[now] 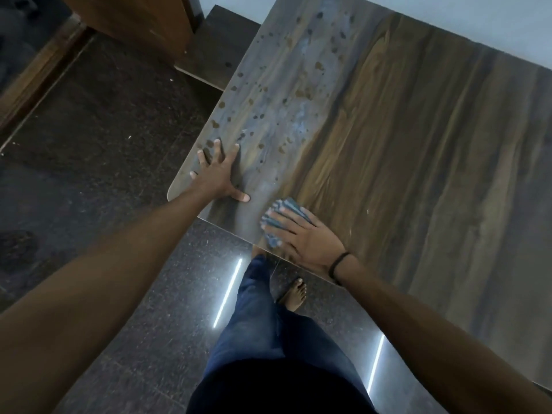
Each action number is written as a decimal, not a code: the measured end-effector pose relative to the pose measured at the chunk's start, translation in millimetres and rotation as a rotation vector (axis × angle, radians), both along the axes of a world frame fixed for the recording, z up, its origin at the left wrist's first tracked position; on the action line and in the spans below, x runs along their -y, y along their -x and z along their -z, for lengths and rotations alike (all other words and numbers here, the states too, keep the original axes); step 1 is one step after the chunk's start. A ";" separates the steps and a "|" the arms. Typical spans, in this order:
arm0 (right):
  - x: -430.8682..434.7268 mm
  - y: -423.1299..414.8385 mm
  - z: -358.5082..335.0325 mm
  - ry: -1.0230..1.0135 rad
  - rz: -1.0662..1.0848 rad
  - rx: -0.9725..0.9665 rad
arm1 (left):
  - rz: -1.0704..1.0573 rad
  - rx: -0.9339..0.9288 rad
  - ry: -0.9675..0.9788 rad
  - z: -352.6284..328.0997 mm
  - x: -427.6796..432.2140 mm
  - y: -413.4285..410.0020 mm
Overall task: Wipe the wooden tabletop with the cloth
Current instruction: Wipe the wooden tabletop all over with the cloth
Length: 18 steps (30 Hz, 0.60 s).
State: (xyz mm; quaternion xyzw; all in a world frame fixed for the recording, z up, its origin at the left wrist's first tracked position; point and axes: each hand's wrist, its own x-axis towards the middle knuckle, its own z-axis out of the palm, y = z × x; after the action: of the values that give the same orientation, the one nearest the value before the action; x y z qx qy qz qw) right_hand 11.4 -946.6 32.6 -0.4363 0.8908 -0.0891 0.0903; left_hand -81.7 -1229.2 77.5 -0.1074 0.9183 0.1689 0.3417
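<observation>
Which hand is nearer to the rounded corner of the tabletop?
Left. The left hand lies flat just beside the rounded corner; the right hand presses the cloth farther along the near edge.

A dark speckled stone floor (pixel 98 121) fills the left and lower part of the view, polished enough to carry two thin bright light reflections (pixel 228 294), one near the middle and one further right. At upper left stands a brown wooden panel (pixel 134 22), with a strip of wooden trim (pixel 38 73) running diagonally along the floor below it. A low dark step (pixel 221 46) sits at the panel's foot, just beside the worktop (pixel 418 144). A pale wall (pixel 478 22) runs along the top edge. Below, a blue trouser leg (pixel 268 324) and a bare foot (pixel 295 294) stand on the floor, and a thin black band (pixel 339 262) circles one wrist.
</observation>
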 end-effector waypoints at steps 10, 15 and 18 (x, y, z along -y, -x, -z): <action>32.8 0.9 -2.3 0.016 -0.020 0.006 | 0.052 -0.073 0.016 -7.7 33.5 39.7; 27.4 55.5 -10.6 0.001 0.431 0.068 | 0.038 -0.077 0.002 -2.3 35.1 41.7; 50.9 38.6 -10.8 0.000 0.234 0.039 | 0.067 -0.058 0.030 -1.6 31.3 42.8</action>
State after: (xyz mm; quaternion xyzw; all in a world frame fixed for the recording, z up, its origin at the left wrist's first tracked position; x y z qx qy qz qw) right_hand -27.3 -997.5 43.5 -0.3277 0.9337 -0.1073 0.0966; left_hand -124.5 -1260.5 79.1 -0.0769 0.9334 0.1464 0.3185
